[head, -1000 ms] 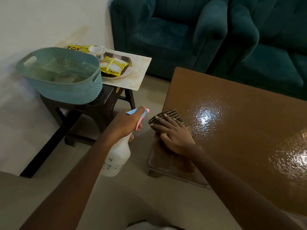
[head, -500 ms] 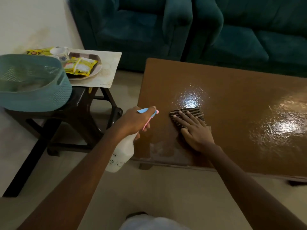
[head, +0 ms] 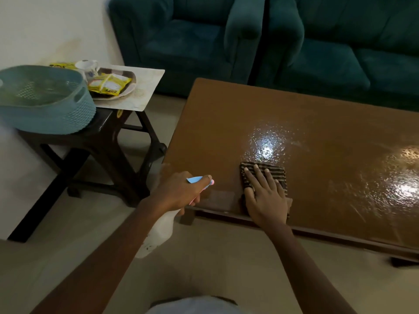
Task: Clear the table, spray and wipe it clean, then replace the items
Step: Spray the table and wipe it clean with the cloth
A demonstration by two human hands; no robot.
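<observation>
At the far left a teal basket (head: 56,120) is set on a dark stool (head: 108,141), with a mat (head: 148,87) beside it bearing a plate (head: 132,77) of yellow sachets (head: 108,83) and a white cup (head: 87,64). Nearer, a white spray bottle (head: 161,230) is gripped at its neck by the left hand (head: 179,191), fingers curled round it, just off the left end of the brown table (head: 317,132). To the right, a striped cloth (head: 275,171) is pressed flat onto the near part of the tabletop by the right hand (head: 266,200), fingers straight and slightly spread. Wet glare is seen beyond the cloth.
</observation>
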